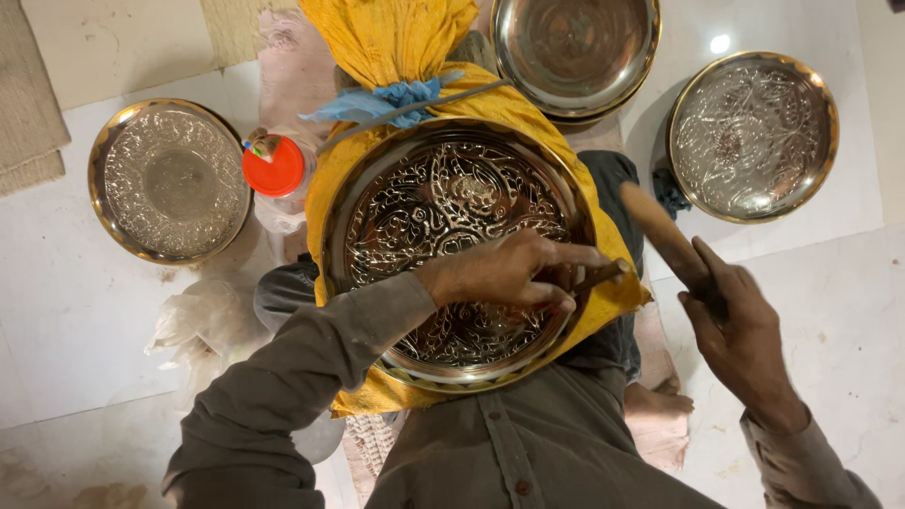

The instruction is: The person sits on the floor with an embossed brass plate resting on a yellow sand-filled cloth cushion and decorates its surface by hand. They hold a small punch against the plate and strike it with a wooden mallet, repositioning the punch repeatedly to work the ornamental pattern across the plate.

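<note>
Head view: engraving work on an ornate metal plate [452, 236].
Left hand [504, 269] is pinching a thin tool [603, 275] against it; right hand [740, 330] is gripping a wooden mallet [660, 231]. Plate is resting on a yellow cushion [396, 38]; engraved plates [170, 179] are lying around on the floor [75, 302].

At the centre we see a silver-toned engraved plate [457, 250] with a brass-gold rim, its face covered in scrolling floral relief, on a mustard-yellow cloth bundle [396, 38] tied with a pale blue strip [382, 102]. Left of that plate lies a smaller plate [170, 179], gold-rimmed, silver and finely patterned around a plain middle; between the two we note a bottle with an orange-red cap [274, 170]. Above and right of the central plate, a smooth plate [575, 52] shows a brownish sheen; farther right, another plate [752, 137] carries silver leaf scrolls inside a gold edge. Our sleeves [311, 368] are grey-olive; the floor [75, 302] is white marble.
</note>
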Motion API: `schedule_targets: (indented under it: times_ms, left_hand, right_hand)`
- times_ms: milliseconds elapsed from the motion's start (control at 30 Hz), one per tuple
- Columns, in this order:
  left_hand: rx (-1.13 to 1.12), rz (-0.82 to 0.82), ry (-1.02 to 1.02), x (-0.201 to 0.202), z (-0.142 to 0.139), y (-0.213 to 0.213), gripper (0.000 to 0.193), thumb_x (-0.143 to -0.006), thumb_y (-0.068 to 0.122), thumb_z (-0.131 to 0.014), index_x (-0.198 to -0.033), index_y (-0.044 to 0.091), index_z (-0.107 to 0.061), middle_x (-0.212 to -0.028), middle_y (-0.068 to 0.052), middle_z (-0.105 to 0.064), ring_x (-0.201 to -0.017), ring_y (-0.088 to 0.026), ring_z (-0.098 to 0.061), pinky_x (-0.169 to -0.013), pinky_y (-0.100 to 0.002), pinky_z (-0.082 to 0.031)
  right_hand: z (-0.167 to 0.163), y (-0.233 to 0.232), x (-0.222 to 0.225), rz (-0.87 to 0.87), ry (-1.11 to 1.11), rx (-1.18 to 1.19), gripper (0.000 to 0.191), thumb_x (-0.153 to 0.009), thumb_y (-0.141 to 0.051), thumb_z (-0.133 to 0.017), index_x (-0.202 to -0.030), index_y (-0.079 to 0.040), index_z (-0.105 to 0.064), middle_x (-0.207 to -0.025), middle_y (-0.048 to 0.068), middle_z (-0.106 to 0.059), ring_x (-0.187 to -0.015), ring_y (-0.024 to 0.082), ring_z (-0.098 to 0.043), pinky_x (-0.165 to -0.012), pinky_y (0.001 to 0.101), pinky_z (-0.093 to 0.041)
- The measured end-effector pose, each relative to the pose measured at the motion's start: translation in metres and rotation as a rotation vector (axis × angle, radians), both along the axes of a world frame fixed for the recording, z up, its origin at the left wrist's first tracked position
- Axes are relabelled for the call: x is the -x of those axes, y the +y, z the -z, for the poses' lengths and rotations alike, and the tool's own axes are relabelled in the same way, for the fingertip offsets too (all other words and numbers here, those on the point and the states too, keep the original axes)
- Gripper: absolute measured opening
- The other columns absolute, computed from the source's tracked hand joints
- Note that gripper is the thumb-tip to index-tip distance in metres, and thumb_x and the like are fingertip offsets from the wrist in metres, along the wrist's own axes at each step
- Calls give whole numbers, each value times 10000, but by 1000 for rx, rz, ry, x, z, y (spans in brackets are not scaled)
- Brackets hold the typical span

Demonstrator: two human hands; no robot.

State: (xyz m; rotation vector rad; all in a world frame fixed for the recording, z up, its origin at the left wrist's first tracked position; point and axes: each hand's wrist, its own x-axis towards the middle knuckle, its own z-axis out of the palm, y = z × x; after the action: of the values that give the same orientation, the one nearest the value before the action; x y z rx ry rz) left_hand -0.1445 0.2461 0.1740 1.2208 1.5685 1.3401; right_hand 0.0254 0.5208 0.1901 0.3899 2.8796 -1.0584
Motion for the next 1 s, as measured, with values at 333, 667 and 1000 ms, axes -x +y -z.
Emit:
schedule_targets:
  times_ms: [333,667,1000]
  left_hand:
    - [21,-155,134,-7,5,-10,738,-870,252,-829,-1499,129,-465,-1185,-157,-726,-871,-238,-797,-865,-391,-623]
    - [204,-120,105,-6,-1,-10,717,-857,251,-824,-1478,114,-494,-919,-182,-777,-805,-258,-789,-803,-381,-620]
    - [45,-98,50,-4,2,-7,710,-893,225,-795,-1509,131,-455,-1006,-122,-797,-919,-214,-802,-874,-363,-627]
  right_hand:
    - [-14,13,11,65,-96,455,684,-918,-72,-675,-1560,-21,-445,-1310,150,-637,-1167,209,-627,-929,351,-553]
    - [-21,13,21,-64,0,237,564,-916,-30,-682,-1459,-110,-554,-1214,97,-672,-1031,163,-695,-884,303,-594]
    - [-19,16,19,-171,101,-213,595,-912,8,-694,-1486,-91,-573,-1253,156,-627,-1106,250,-660,-923,339,-579]
